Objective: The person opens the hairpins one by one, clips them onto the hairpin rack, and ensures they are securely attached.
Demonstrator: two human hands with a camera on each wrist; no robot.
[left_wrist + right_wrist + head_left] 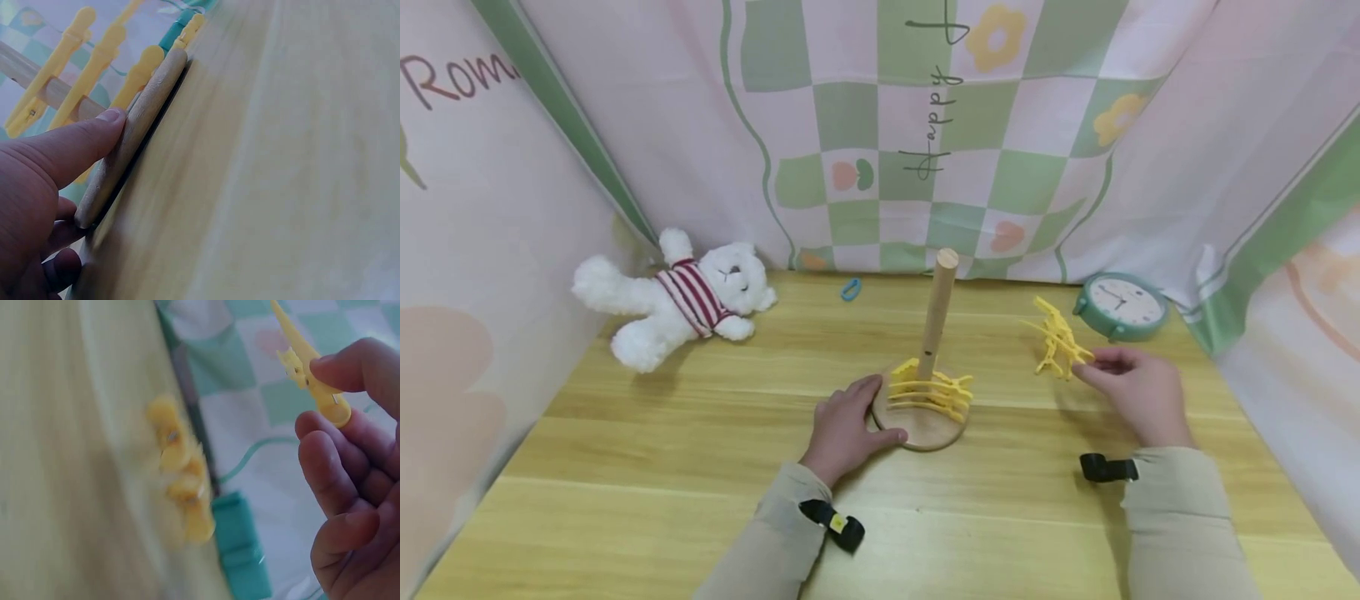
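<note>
A wooden stand [917, 432] with a round base and an upright post [936, 317] stands mid-table. My left hand [848, 427] grips the base's left side, its thumb [94, 140] over the rim. Several yellow plastic clips [957, 398] sit stacked on the base around the post's foot. To the right, my right hand [1138, 396] pinches one yellow plastic clip [325, 403] between thumb and fingers, raised above the table. More yellow clips [197, 522] lie in a small pile beyond it, overlapping the held one in the head view.
A green round clock [1123, 308] lies at the back right, just past my right hand. A white teddy bear [688, 300] in a striped shirt lies at the back left. A small blue ring [851, 289] is near the patterned curtain [910, 108] behind the table.
</note>
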